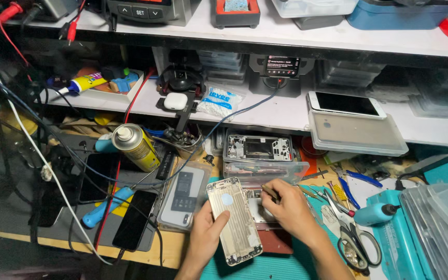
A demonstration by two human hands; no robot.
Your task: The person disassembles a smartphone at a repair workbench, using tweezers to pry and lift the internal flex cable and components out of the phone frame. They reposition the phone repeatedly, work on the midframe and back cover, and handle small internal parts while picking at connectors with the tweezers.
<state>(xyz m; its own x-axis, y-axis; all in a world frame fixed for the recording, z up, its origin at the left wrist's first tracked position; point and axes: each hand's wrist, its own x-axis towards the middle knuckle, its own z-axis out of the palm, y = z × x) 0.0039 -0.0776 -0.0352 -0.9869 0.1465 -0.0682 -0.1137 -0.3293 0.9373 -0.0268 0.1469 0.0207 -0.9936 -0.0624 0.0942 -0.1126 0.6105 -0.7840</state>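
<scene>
Hands meet low in the frame, just right of centre, over a cluttered repair bench. The left hand [206,236] comes up from the bottom edge and grips a gold phone housing [233,220], fingers curled around its left edge and thumb lying across its lower face; the housing is tilted slightly, its bare inner side up, with a pale round patch near the top. The right hand [290,210] enters from the lower right, its fingers pinched closed on a thin dark tool [270,193] whose tip points toward the upper right corner of the housing. Beneath both hands lies a teal work mat [286,267].

Just above the hands sits a clear plastic tray [265,168] with another stripped phone frame [257,149] behind it. Left of the housing, a phone in a clear case [182,199] rests on a grey mat, and further left lie a dark phone [136,220] and a blue-handled tool [107,206]. A yellow spray can [137,146] lies tipped at centre left, amid tangled cables. To the right of the hands lie scissors [356,238], a teal squeeze bottle [377,213] on its side and blue-handled pliers [361,179].

On the white shelf [286,111] in the upper half stand a white earbud case [175,101], a small lit screen [282,66], a white phone [346,105] lying on a clear lidded box [356,135], and at upper left a glue tube [86,83].
</scene>
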